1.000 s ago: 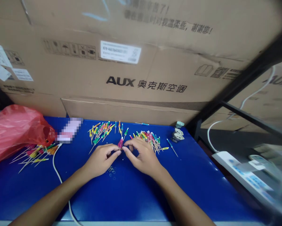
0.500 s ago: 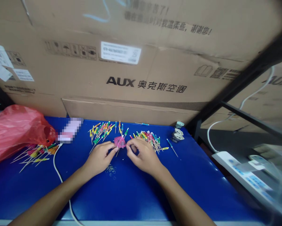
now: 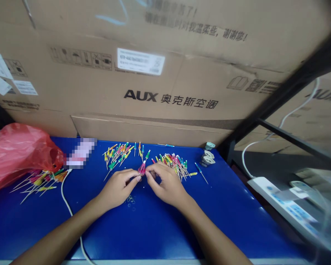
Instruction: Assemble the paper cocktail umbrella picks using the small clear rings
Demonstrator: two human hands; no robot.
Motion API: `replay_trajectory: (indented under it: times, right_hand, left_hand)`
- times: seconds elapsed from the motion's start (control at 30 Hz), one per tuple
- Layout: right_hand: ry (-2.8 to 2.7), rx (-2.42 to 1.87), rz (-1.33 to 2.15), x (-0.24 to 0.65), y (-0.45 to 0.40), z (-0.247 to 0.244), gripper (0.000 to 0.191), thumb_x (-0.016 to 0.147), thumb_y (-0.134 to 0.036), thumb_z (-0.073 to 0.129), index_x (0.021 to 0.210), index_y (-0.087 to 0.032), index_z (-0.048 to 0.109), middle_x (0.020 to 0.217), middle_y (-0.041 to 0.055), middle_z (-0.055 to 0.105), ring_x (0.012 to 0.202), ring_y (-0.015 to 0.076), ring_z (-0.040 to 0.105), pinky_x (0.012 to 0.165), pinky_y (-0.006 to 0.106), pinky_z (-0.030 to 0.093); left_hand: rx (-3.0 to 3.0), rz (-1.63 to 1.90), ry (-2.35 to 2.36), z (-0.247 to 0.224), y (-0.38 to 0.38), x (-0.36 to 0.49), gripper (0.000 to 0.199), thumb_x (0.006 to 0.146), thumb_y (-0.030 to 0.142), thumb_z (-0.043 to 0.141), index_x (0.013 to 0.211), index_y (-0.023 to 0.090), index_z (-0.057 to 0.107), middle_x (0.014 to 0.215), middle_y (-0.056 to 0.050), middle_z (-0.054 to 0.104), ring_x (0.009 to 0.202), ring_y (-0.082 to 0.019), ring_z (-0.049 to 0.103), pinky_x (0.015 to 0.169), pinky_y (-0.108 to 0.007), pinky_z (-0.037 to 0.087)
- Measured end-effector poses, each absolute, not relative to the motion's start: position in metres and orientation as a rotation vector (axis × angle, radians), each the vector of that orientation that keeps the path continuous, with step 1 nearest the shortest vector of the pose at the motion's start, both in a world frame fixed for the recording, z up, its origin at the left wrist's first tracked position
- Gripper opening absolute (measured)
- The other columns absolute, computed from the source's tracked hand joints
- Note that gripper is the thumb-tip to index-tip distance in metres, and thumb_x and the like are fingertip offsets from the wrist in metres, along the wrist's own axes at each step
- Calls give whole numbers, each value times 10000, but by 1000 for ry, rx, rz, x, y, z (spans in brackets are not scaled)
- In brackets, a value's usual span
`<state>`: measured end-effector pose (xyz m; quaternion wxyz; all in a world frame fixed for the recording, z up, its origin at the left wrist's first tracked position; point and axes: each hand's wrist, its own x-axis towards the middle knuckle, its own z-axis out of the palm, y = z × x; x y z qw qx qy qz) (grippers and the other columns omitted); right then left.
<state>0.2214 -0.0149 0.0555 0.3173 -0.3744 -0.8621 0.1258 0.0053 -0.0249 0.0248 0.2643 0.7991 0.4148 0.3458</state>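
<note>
Parasol picks (image 3: 118, 156) on blue tabletop (image 3: 165, 235), cartons (image 3: 154, 81) behind.

A pink paper cocktail umbrella (image 3: 141, 169) is seen mid-frame; multicol. picks (image 3: 118, 156) are topped w/ yellow, green, pink; blue worktop (image 3: 217, 221) shown below; red plastic bag (image 3: 18, 154) far left.

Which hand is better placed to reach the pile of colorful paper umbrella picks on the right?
Probably the right hand: it sits just below that pile of picks, while the left hand lies farther away, on the other side of the pink pick that both hands are pinching.
</note>
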Motion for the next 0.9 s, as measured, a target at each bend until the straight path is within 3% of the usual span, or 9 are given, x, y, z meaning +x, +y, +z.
replay_trajectory:
  times: [0.17, 0.27, 0.4, 0.53, 0.73, 0.9]
  right_hand:
    - [-2247, -1008, 318, 224, -12, 54, 137, 961, -216, 517, 919, -210, 648, 655, -4, 544, 659, 169, 503, 673, 303, 412]
    - [-2209, -1020, 335, 224, -12, 54, 137, 972, -230, 513, 950, -211, 646, 683, 4, 558, 676, 172, 518, 680, 307, 422]
    - [-2212, -1006, 369, 220, -15, 53, 127, 974, -241, 528, 1018, -214, 643, 771, 25, 615, 737, 180, 554, 707, 311, 435]
    - [-2245, -1013, 353, 219, -15, 54, 117, 959, -220, 522, 897, -210, 621, 670, -3, 540, 667, 166, 503, 648, 293, 395]
    - [-2213, -1050, 288, 225, -11, 57, 129, 941, -214, 537, 830, -206, 603, 630, -13, 483, 643, 163, 473, 625, 290, 373]
    - [-2181, -1022, 348, 224, -13, 54, 118, 965, -218, 535, 913, -207, 641, 666, -2, 533, 669, 167, 506, 666, 304, 421]
  left_hand:
    - [2136, 962, 1157, 21, -22, 3, 236, 996, 290, 518, 1046, 217, 737, 855, -32, 715, 697, -162, 604, 635, -267, 416]
    - [2117, 981, 1146, 21, -22, 2, 230, 992, 278, 527, 1083, 230, 732, 893, -31, 726, 695, -160, 605, 628, -265, 417]
    - [2166, 944, 1113, 25, -25, 4, 222, 1000, 277, 517, 969, 209, 725, 796, -12, 674, 683, -153, 581, 632, -261, 406]
    - [2194, 939, 1124, 26, -25, 5, 240, 1004, 271, 510, 881, 192, 701, 749, -3, 634, 665, -145, 559, 623, -256, 387]
    - [2141, 988, 1211, 24, -20, 2, 226, 994, 274, 519, 996, 207, 735, 760, -6, 644, 646, -145, 551, 598, -251, 378]
    - [1970, 978, 1132, 23, -21, 4, 254, 985, 327, 531, 942, 184, 737, 796, -30, 695, 646, -144, 566, 608, -250, 416]
